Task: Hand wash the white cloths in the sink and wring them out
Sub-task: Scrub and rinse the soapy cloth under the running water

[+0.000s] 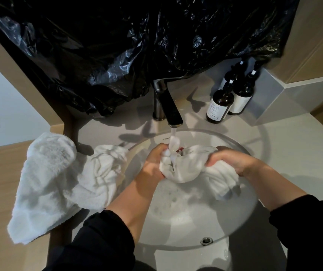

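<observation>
Both hands, left hand (153, 163) and right hand (229, 160), grip one wet cloth (186, 169) stretched sideways between them under the tap (171, 108).

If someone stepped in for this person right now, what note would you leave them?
Left hand and right hand: both grip one wet white cloth over the sink, under the running faucet.
Two more white cloths lie on the counter, left of the basin; I cannot tell whether they are washed.
Done: the held cloth is soaked.
Left: finish washing it, wring it out, check the other cloths, turn off the water.
</observation>
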Demonstrator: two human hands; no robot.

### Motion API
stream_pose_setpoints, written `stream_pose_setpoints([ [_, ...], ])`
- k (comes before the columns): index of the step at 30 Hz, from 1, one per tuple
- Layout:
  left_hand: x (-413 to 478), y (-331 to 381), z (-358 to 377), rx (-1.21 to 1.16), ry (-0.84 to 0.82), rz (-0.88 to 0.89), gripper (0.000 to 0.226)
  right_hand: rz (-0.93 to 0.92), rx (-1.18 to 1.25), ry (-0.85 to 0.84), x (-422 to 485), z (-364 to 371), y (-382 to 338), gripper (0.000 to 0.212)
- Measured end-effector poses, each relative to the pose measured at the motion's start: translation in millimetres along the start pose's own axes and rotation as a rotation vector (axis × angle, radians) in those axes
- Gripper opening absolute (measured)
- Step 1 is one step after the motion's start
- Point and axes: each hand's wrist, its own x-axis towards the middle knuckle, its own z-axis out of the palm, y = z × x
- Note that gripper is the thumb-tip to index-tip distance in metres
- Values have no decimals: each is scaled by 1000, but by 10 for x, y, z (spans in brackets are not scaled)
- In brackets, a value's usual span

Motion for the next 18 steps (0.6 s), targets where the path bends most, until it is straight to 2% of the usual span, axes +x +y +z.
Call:
stream_pose_setpoints([
  [3, 22, 8, -10, -12, 44, 7, 57, -51, 43, 23, 25, 20, -14, 67],
  [6, 33, 32, 4, -138, 21, -10, 58, -111, 128, 28, 19, 90, -62, 56],
  [9, 52, 31, 56, -185, 51, -34, 40, -129, 281, 43, 71, 166, -92, 48],
  [12, 110, -7, 31, -94, 43, -30, 27, -126, 310, 28, 138, 266, -126, 54],
  [15, 149, -49, -24, 92, -88, 45, 42, -103, 368, -9, 194, 333, -135, 58],
  [16, 132, -64, -17, 151, -103, 50, 40, -95, 394, -49, 199, 359, -139, 59],
  [18, 121, -97, 6, 190, -78, 44, 27, -131, 426, -109, 239, 368, -141, 43],
])
